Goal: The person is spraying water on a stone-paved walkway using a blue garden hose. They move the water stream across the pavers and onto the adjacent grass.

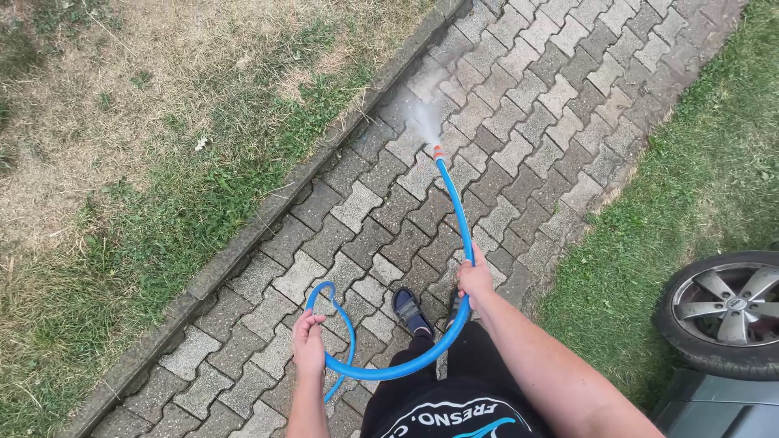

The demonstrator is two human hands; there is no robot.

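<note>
Currently right hand (475, 278) is gripping the blue hose (460, 212) just behind the orange nozzle (438, 152), aiming forward, while left hand (308, 341) is closing around a slack loop of the same hose near the knees. Water spray (425, 113) is hitting the paver path (519, 105) by the kerb (268, 212); only that small patch is looking wet, so most of the paving is reading as dry, judging by colour. Car wheel (726, 308) is sitting on grass (698, 178) at right, untouched.
</note>
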